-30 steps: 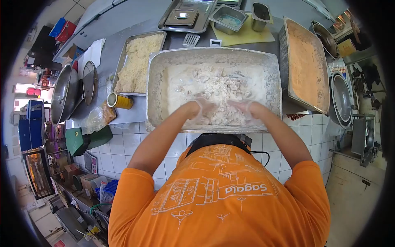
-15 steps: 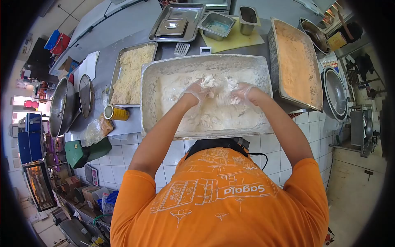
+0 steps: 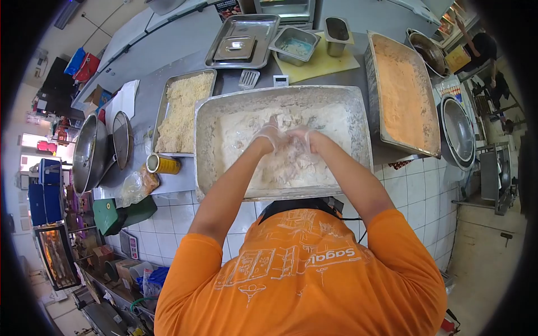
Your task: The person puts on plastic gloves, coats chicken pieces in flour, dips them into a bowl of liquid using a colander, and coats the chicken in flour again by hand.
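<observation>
A large metal tub of white flour stands in front of me. Both my hands are down in it, close together near the middle, in clear plastic gloves dusted with flour. My left hand points forward into the flour. Just beside it, my right hand turns inward with its fingers toward the left hand. Flour and blur hide most of the fingertips, so whether they grip anything is unclear. Lumpy floured pieces lie just beyond the hands; their kind is hidden by the coating.
Left of the tub are a tray of pale crumbs, a yellow can and a plastic bag. Behind it lie a slotted turner, a small timer and a yellow cutting board. A tub of orange powder stands right.
My hands have come together from apart and lowered into the flour. The white floured clumps earlier raised in them no longer show there. The view has shifted slightly.
</observation>
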A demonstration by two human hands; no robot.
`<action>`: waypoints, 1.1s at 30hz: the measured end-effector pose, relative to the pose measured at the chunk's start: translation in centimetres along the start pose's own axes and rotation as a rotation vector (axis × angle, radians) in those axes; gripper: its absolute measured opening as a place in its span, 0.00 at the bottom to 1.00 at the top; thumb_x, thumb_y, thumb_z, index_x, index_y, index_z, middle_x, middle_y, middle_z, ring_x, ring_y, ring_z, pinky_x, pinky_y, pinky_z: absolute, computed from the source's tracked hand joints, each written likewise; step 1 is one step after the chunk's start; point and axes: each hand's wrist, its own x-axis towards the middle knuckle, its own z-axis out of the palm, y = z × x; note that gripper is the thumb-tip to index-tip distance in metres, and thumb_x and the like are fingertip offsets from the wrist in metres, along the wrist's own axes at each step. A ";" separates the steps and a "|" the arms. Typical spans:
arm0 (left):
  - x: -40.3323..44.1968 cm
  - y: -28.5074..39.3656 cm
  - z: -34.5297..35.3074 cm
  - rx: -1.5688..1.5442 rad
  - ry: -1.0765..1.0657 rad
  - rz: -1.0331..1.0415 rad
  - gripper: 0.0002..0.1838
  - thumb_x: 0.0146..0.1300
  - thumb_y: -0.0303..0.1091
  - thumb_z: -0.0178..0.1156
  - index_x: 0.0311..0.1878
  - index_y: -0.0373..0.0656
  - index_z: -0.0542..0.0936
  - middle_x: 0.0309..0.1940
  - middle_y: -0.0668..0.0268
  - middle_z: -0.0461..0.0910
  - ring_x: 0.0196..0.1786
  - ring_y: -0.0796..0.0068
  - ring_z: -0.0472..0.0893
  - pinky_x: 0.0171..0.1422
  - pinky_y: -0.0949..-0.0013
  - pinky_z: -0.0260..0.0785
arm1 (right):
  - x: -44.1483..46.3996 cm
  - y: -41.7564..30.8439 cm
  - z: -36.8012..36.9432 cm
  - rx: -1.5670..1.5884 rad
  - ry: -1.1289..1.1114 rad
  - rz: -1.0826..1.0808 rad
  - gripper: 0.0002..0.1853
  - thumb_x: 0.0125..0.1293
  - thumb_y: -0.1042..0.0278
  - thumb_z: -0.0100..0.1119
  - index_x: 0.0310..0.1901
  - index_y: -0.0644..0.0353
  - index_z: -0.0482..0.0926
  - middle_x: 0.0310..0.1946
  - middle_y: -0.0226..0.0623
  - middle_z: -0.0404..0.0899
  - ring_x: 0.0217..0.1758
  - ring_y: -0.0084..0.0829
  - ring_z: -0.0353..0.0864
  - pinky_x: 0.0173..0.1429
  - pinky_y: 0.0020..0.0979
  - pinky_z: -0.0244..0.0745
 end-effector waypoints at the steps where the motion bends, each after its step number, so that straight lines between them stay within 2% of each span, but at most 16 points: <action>1: -0.5 -0.4 0.2 0.067 0.005 0.033 0.57 0.46 0.45 0.72 0.72 0.31 0.49 0.51 0.38 0.77 0.57 0.49 0.78 0.60 0.63 0.70 | -0.4 -0.2 0.2 -0.041 -0.021 -0.046 0.19 0.59 0.59 0.67 0.48 0.62 0.77 0.39 0.37 0.80 0.40 0.32 0.82 0.35 0.37 0.78; 4: -1.5 0.9 -1.7 0.170 -0.108 -0.155 0.50 0.47 0.44 0.71 0.70 0.32 0.57 0.49 0.39 0.79 0.56 0.48 0.79 0.59 0.61 0.71 | -2.2 0.2 0.3 -0.116 -0.002 -0.162 0.20 0.59 0.59 0.67 0.47 0.64 0.77 0.40 0.39 0.80 0.41 0.31 0.81 0.39 0.36 0.77; 7: -2.7 -2.2 -1.7 0.269 0.095 -0.058 0.35 0.53 0.37 0.67 0.64 0.36 0.68 0.51 0.44 0.79 0.57 0.49 0.77 0.61 0.58 0.71 | -6.1 -1.3 1.1 -0.166 0.144 -0.272 0.20 0.59 0.61 0.67 0.48 0.66 0.79 0.44 0.39 0.81 0.42 0.30 0.80 0.47 0.34 0.74; 10: -4.8 -2.2 -3.7 0.238 0.054 -0.154 0.30 0.53 0.38 0.67 0.60 0.39 0.73 0.51 0.48 0.80 0.57 0.48 0.77 0.60 0.58 0.71 | -8.5 -2.5 0.7 -0.376 0.258 -0.294 0.23 0.61 0.56 0.65 0.50 0.66 0.78 0.46 0.44 0.82 0.45 0.34 0.80 0.51 0.35 0.74; 12: -4.7 -3.3 -3.7 0.209 -0.001 -0.127 0.29 0.54 0.39 0.67 0.58 0.38 0.74 0.52 0.46 0.79 0.56 0.48 0.78 0.59 0.59 0.71 | -7.4 -2.3 -0.4 -0.604 0.355 -0.192 0.24 0.63 0.52 0.63 0.50 0.66 0.78 0.46 0.47 0.82 0.46 0.38 0.81 0.52 0.36 0.73; 15: -4.5 -2.6 -4.0 0.200 0.002 -0.078 0.29 0.54 0.40 0.67 0.58 0.37 0.74 0.51 0.44 0.79 0.55 0.49 0.79 0.58 0.59 0.71 | -9.1 -3.8 0.4 -1.067 0.258 -0.339 0.30 0.62 0.44 0.61 0.51 0.67 0.77 0.46 0.54 0.81 0.47 0.45 0.81 0.54 0.38 0.72; 16: -4.6 -1.7 -4.1 0.201 0.016 -0.060 0.29 0.54 0.41 0.67 0.58 0.37 0.73 0.50 0.44 0.79 0.54 0.49 0.79 0.58 0.59 0.72 | -10.2 -4.8 1.3 -1.032 0.184 -0.355 0.30 0.61 0.45 0.61 0.52 0.67 0.77 0.44 0.53 0.81 0.47 0.42 0.81 0.54 0.36 0.73; 19: -6.3 1.7 -5.1 -0.103 0.032 -0.049 0.46 0.50 0.48 0.70 0.68 0.33 0.62 0.51 0.46 0.79 0.51 0.56 0.81 0.55 0.63 0.72 | -12.2 -6.6 3.4 -1.034 0.060 -0.367 0.31 0.61 0.44 0.62 0.53 0.65 0.77 0.42 0.50 0.82 0.47 0.37 0.81 0.54 0.32 0.73; 22: -8.2 2.8 -7.0 -0.369 -0.161 0.078 0.44 0.53 0.46 0.68 0.69 0.34 0.61 0.50 0.46 0.79 0.52 0.58 0.80 0.56 0.65 0.71 | -12.8 -7.6 3.5 -1.284 0.100 -0.323 0.31 0.60 0.40 0.60 0.53 0.62 0.78 0.44 0.50 0.82 0.50 0.39 0.82 0.55 0.33 0.73; 24: -9.5 3.7 -8.5 -0.331 -0.223 0.009 0.43 0.54 0.44 0.67 0.69 0.34 0.61 0.50 0.45 0.79 0.52 0.58 0.80 0.55 0.64 0.71 | -14.2 -8.5 3.0 -1.485 0.102 -0.284 0.34 0.60 0.37 0.58 0.56 0.61 0.76 0.47 0.51 0.82 0.52 0.40 0.81 0.56 0.35 0.72; 25: -9.8 3.8 -9.0 -0.309 -0.253 -0.024 0.42 0.55 0.44 0.66 0.69 0.35 0.61 0.50 0.45 0.79 0.51 0.57 0.80 0.55 0.64 0.71 | -13.6 -8.5 2.0 -1.456 0.110 -0.264 0.36 0.59 0.35 0.58 0.57 0.60 0.76 0.50 0.51 0.81 0.55 0.40 0.79 0.58 0.36 0.72; 27: -8.0 -1.4 -5.7 -0.087 -0.106 0.021 0.41 0.56 0.42 0.65 0.69 0.34 0.60 0.49 0.44 0.79 0.50 0.57 0.80 0.54 0.62 0.71 | -11.4 -7.7 -0.9 -1.395 0.132 -0.224 0.39 0.58 0.32 0.57 0.59 0.60 0.74 0.54 0.51 0.78 0.60 0.39 0.76 0.60 0.37 0.70; 28: -7.0 -3.5 -4.2 0.025 -0.034 0.046 0.40 0.57 0.42 0.64 0.69 0.34 0.60 0.48 0.44 0.80 0.49 0.57 0.80 0.54 0.62 0.71 | -11.1 -6.6 -1.5 -1.096 0.138 -0.115 0.40 0.57 0.31 0.57 0.60 0.59 0.74 0.57 0.50 0.76 0.63 0.40 0.73 0.61 0.38 0.70; 30: -5.9 -4.0 -2.8 0.213 -0.205 -0.064 0.42 0.56 0.42 0.65 0.70 0.34 0.59 0.49 0.44 0.79 0.51 0.56 0.79 0.55 0.61 0.70 | -9.8 -3.7 -2.0 -0.678 0.097 -0.012 0.41 0.57 0.31 0.58 0.60 0.59 0.74 0.61 0.48 0.73 0.68 0.40 0.67 0.63 0.39 0.68; 32: -5.7 -2.9 -2.6 0.098 -0.250 -0.172 0.43 0.55 0.43 0.66 0.70 0.33 0.60 0.51 0.44 0.78 0.52 0.56 0.79 0.57 0.61 0.70 | -6.0 -0.9 -1.2 -0.577 0.010 -0.032 0.39 0.56 0.33 0.60 0.59 0.60 0.75 0.61 0.46 0.72 0.68 0.39 0.65 0.62 0.39 0.68; 33: -6.2 -1.6 -2.7 -0.112 -0.212 -0.220 0.43 0.55 0.43 0.67 0.69 0.33 0.60 0.52 0.44 0.78 0.53 0.55 0.78 0.58 0.61 0.69 | -3.3 0.5 -0.3 -0.592 -0.036 -0.056 0.38 0.56 0.35 0.62 0.58 0.60 0.76 0.60 0.45 0.73 0.67 0.38 0.67 0.60 0.39 0.69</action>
